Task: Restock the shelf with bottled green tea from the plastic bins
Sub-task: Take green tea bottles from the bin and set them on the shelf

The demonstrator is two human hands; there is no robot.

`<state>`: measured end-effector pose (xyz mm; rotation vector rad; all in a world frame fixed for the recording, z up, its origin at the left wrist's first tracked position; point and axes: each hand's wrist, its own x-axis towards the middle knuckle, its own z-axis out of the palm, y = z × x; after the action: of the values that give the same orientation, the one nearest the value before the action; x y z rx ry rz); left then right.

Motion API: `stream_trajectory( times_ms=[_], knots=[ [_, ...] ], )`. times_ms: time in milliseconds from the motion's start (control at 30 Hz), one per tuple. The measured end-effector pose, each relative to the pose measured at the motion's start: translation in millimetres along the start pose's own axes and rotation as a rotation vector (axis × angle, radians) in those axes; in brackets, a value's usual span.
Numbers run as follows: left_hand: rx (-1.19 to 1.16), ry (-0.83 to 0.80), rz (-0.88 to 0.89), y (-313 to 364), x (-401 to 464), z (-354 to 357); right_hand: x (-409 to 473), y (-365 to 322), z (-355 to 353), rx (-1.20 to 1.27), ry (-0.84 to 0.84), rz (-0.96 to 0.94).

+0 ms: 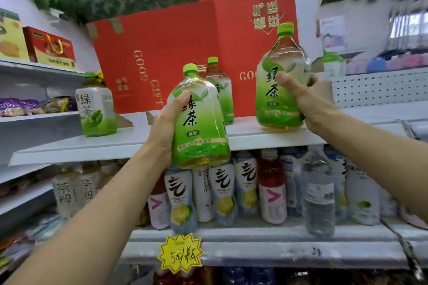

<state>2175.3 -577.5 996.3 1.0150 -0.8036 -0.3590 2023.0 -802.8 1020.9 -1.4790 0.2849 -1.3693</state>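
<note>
- My left hand point(165, 127) grips a green tea bottle point(200, 120) labelled 绿茶, held in front of the shelf point(129, 143) front edge.
- My right hand point(310, 99) clasps a second 绿茶 bottle point(278, 81), its base at that edge.
- Behind stand red "GOOD GIFT" boxes point(176, 53).

Red box point(162, 53): "GOOD GIFT"; tea bottles point(199, 122): "绿茶"; yellow tag point(180, 253): "5元/瓶".

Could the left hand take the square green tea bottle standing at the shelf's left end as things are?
Probably not yet: the left hand is full, its fingers wrapped round a green tea bottle. The path to the square bottle looks unobstructed.
</note>
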Motion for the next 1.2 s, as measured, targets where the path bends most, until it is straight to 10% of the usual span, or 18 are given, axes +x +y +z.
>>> stream_trajectory(
  times_ms=[1200],
  knots=[
    [0.032,-0.12,-0.058,-15,54,-18,99,51,59,-0.434,-0.343,0.152]
  ],
)
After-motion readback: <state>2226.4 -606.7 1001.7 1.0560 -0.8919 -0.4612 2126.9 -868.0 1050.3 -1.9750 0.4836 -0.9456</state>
